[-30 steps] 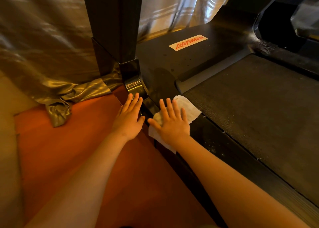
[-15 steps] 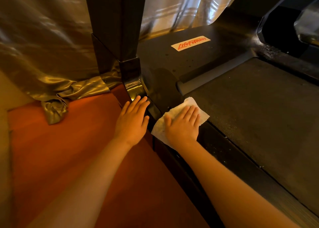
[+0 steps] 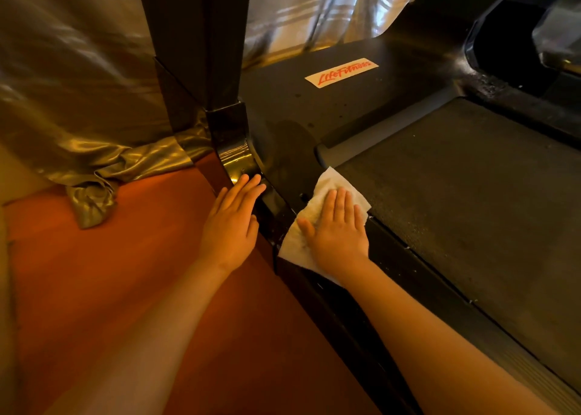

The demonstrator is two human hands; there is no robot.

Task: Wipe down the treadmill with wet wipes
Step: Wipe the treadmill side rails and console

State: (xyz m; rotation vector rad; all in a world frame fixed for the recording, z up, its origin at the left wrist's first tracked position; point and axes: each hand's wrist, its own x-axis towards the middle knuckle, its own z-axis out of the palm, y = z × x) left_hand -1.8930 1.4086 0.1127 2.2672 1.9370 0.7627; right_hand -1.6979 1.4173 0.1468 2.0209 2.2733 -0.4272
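Wipe (image 3: 328, 183) is pressed flat under the right hand (image 3: 338, 234) on the side rail of the treadmill (image 3: 314, 106), just beside a corner of the belt (image 3: 471, 210). Its white edges are seen beyond the fingertips and beside the thumb. The right fingers (image 3: 341, 204) are laid straight and close together, with the thumb set apart. The left hand (image 3: 231, 226) is placed flat at the rail's outer edge, fingers straight and together, tips touching the glossy foot of the post (image 3: 195, 37). A red floor (image 3: 110, 273) and a shiny curtain (image 3: 78, 78) are seen to the left.
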